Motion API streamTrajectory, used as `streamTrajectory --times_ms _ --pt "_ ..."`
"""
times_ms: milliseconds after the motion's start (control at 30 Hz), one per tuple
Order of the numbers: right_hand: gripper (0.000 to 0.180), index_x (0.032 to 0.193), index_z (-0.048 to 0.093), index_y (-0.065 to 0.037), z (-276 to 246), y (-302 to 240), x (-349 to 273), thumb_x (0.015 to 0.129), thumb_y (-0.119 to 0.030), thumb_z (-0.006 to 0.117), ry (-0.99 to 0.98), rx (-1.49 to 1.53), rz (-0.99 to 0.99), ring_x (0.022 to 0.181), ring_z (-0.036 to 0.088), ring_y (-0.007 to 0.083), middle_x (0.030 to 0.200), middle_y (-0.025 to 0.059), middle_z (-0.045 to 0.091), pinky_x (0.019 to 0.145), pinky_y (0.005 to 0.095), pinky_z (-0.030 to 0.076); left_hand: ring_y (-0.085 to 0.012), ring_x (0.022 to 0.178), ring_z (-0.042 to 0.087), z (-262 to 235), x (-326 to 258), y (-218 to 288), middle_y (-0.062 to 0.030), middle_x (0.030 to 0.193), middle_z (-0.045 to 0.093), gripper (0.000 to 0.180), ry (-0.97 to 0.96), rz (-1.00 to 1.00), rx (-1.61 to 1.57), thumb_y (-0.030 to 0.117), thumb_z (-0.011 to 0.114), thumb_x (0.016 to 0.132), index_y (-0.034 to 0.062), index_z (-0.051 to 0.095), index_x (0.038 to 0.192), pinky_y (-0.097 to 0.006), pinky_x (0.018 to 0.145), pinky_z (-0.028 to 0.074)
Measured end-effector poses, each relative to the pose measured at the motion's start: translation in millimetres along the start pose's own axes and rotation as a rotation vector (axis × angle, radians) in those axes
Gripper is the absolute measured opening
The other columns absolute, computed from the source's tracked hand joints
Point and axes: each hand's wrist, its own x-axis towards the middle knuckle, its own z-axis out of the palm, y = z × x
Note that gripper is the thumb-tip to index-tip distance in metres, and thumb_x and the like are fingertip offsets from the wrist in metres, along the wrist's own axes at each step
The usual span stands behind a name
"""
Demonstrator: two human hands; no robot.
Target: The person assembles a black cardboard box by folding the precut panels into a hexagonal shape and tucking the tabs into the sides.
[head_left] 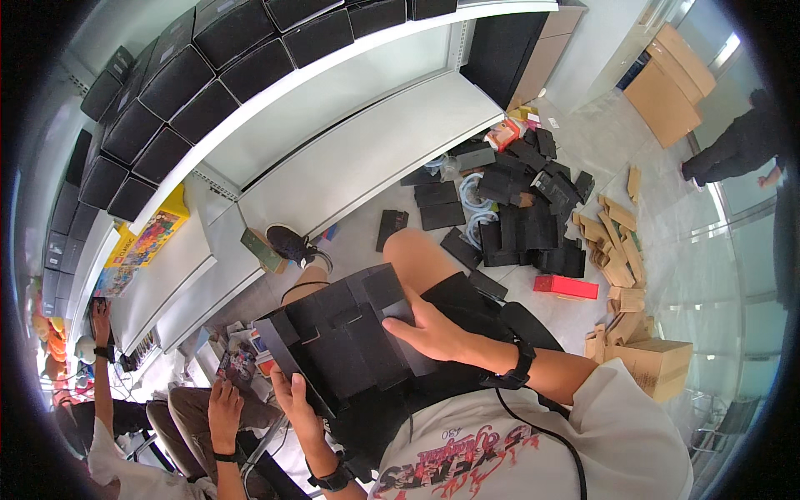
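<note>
I sit with a flat, unfolded black cardboard box blank (342, 333) across my lap. My right hand (429, 329) lies on its right side with fingers pressing a panel down. My left hand (296, 400) grips the blank's lower left edge from below. Both wrists wear black bands. My bare knee (417, 250) shows just beyond the blank.
White shelves (350, 142) rise ahead, stacked black boxes (167, 92) on top. A pile of flat black blanks (517, 208), a red box (567, 287) and brown cardboard pieces (617, 250) lie on the floor at right. Another person (125, 417) sits at lower left; someone stands far right.
</note>
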Motion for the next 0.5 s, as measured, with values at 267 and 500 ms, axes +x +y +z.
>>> streamTrajectory --times_ms 267,500 --pt "0.047 0.122 0.042 0.003 3 -8 -5 0.091 -0.027 0.062 -0.092 -0.148 0.005 0.09 0.063 0.0353 0.1 0.0262 0.06 0.078 0.0408 0.047 -0.0199 0.12 0.042 -3 -5 -15 -0.0088 0.133 0.043 0.076 -0.076 -0.045 0.084 0.015 0.069 0.081 0.0022 0.03 0.145 -0.033 0.104 0.031" --pt "0.052 0.122 0.041 0.005 -2 -13 -10 0.09 -0.03 0.064 -0.181 -0.087 -0.011 0.085 0.062 0.0341 0.096 0.0247 0.06 0.075 0.0389 0.048 -0.0233 0.124 0.04 7 -9 -15 -0.0125 0.142 0.037 0.082 -0.107 -0.055 0.167 0.014 0.067 0.083 0.0015 0.023 0.15 -0.034 0.106 0.03"
